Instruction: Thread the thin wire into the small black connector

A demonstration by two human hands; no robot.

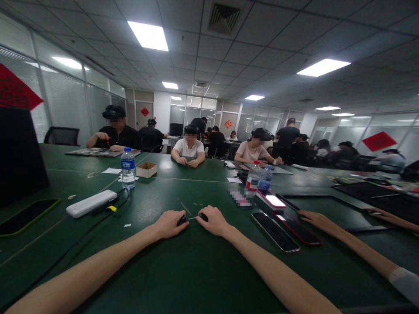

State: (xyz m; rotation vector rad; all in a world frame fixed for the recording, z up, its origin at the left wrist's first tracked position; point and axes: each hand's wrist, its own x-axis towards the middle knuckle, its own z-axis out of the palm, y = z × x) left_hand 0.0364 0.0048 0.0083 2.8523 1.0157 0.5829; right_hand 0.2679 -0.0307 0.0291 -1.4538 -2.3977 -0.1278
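Both of my hands rest on the green table [209, 270], close together in the middle of the view. My left hand [170, 224] is closed, thumb and fingers pinched on a small dark piece [182, 220]. Opposite it, my right hand [212, 220] is also closed, its fingers curled round another small dark piece [203, 216]. A thin pale shaft [192, 218] spans the short gap between the two hands. Whether the dark pieces and the shaft are one thing, and what kind, I cannot tell; my fingers cover most of it.
To the left lie a white power bank [91, 203] with a cable, a water bottle [128, 169], a small open box [146, 169] and a phone [28, 216]. At right are phones [275, 232], two bottles [252, 179], a black frame [314, 197] and another person's hand [316, 219].
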